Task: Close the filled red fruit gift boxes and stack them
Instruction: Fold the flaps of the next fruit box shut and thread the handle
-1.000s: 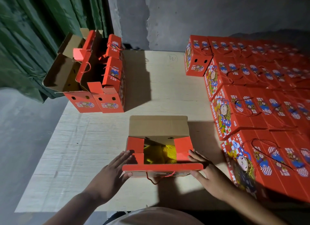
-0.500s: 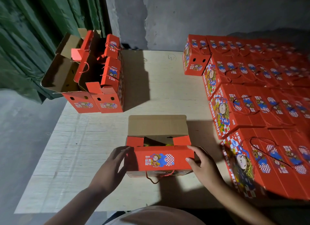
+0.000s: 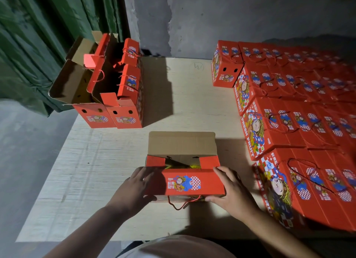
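Observation:
A red fruit gift box (image 3: 184, 182) stands on the pale table (image 3: 96, 171) right in front of me. Its near printed flap is folded over the top, and the far brown flap stands upright. Yellow netted fruit (image 3: 194, 166) shows through the remaining gap. My left hand (image 3: 135, 187) grips the flap's left end, fingers on top. My right hand (image 3: 230, 188) grips the right end, thumb under the front edge. A red cord handle (image 3: 181, 203) hangs below the flap.
Many closed red boxes (image 3: 289, 123) lie packed in rows along the right side of the table. Three open red boxes (image 3: 115, 88) stand at the far left corner, next to a green curtain (image 3: 38, 46). A grey wall rises behind.
The near flap has swung up and over the box top, hiding most of the yellow fruit. Both hands moved up with it onto the flap's ends.

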